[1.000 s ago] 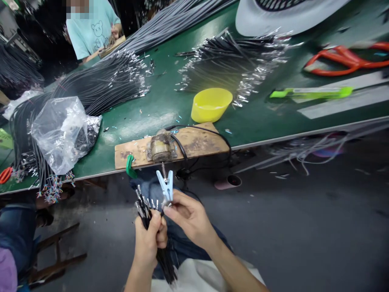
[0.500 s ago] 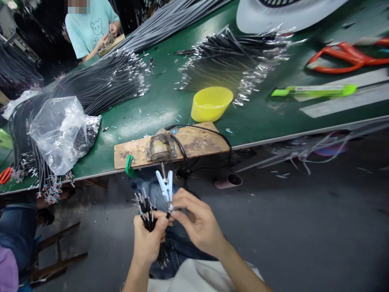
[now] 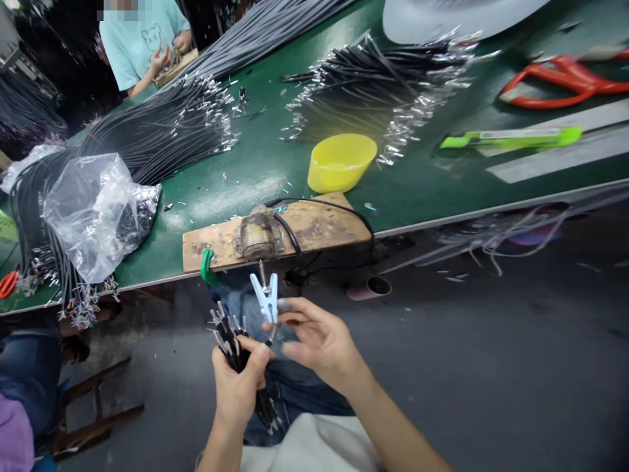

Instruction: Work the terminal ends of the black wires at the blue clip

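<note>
My left hand (image 3: pixel 240 387) is closed around a bundle of short black cables (image 3: pixel 227 337) with bare silvery ends. Between its thumb and forefinger one cable end sticks out to the right. My right hand (image 3: pixel 319 341) is beside that end with thumb and fingers apart, slightly blurred, and I see nothing held in it. Just above the cable end hangs a light blue clothespin (image 3: pixel 266 298), fixed to the shaft of a small motor (image 3: pixel 259 236). The motor sits on a wooden board (image 3: pixel 324 226) at the table's edge.
A green clamp (image 3: pixel 207 264) grips the board's left part. On the green table (image 3: pixel 206 190) are a yellow cup (image 3: pixel 343 162), cable bundles (image 3: pixel 162 131), a plastic bag (image 3: pixel 91 216), a green cutter (image 3: pixel 511 137) and orange-handled scissors (image 3: pixel 565 82). Across it sits a co-worker (image 3: pixel 142 46).
My right thumb and fingers have parted and drawn back from the cable end they were pinching. My left hand still grips the bundle, tilted slightly more to the left.
</note>
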Motion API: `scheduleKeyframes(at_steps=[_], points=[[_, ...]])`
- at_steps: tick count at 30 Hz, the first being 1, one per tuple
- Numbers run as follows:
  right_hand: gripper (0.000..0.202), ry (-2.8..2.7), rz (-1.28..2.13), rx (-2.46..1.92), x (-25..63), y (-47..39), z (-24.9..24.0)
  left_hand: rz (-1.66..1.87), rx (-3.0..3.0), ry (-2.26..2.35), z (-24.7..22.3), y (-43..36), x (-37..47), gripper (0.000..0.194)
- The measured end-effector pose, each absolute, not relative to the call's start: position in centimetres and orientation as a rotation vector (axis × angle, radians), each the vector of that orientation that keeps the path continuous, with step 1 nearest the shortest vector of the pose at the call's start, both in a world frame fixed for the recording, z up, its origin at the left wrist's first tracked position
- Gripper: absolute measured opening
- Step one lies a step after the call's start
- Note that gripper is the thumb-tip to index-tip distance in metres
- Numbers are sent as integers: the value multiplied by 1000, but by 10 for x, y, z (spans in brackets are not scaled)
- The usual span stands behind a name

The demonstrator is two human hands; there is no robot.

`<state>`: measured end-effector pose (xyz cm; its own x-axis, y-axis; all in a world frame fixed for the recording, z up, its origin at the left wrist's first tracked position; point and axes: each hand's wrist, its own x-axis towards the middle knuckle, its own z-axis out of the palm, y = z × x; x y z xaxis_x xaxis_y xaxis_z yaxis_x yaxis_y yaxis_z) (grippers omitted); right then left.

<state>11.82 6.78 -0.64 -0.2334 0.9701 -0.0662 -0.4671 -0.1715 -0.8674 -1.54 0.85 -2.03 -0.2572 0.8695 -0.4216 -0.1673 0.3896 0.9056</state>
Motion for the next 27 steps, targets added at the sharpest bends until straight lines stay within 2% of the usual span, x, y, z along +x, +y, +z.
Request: scheduleKeyframes(at_steps=[4,12,15,19,21,24,27], points=[[15,-1068,1504,-959,116,57,-3,1138,599,1534,-14,9,-13,42],[5,-1307,1307,-808,121,60,-8,1222,597,1491,2,7,-1,36],[16,-1306,1325,-727,120,64,-5,1224,766,1536,6,10,-5,30],[26,-1084,1756,-634,118,76,-10,1296,1028,1574,14,13,-9,10],[28,-921,1837,-680,116,85,-12,1320,1059,1579,18,12,-9,3],[34,-725,1839,-691,108,99,-8,1340,1118,1596,25,9,-9,2],[45,-681,1974,-515,99,109,4,1362,1167,1625,30,10,-9,3]])
